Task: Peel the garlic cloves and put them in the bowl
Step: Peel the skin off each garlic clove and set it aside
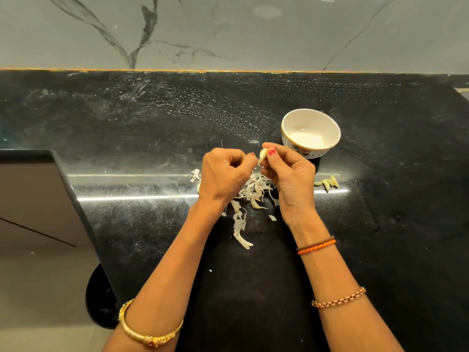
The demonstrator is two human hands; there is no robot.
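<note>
head view, looking down on a black shiny worktop (127,250) below a grey marble wall (228,31). small white bowl (310,133) with a flower print on its side and a thin gold rim, standing upright on the worktop just past the right hand. nothing but pale white bottom seen inside the bowl.

right hand (289,179) curled, pinching one garlic clove (263,154) between thumb and fingertips, held up over the worktop near the bowl's left side. left hand (223,174) curled too, fingertips pinching at the clove's lower end, maybe a thin bit of skin, too small to be sure.

pile of white garlic skins (253,191) on the worktop under and between both hands, partly hidden by them. long strip of skin (241,229) lying nearer the body. few pale yellow-green cloves (327,183) lying together on the worktop right of the right hand, in front of the bowl, not in it.

gold bangle (149,329) on the left arm; orange and brown threads (316,246) and a chain bracelet (338,298) on the right arm. elbows cut off at the bottom edge.
</note>
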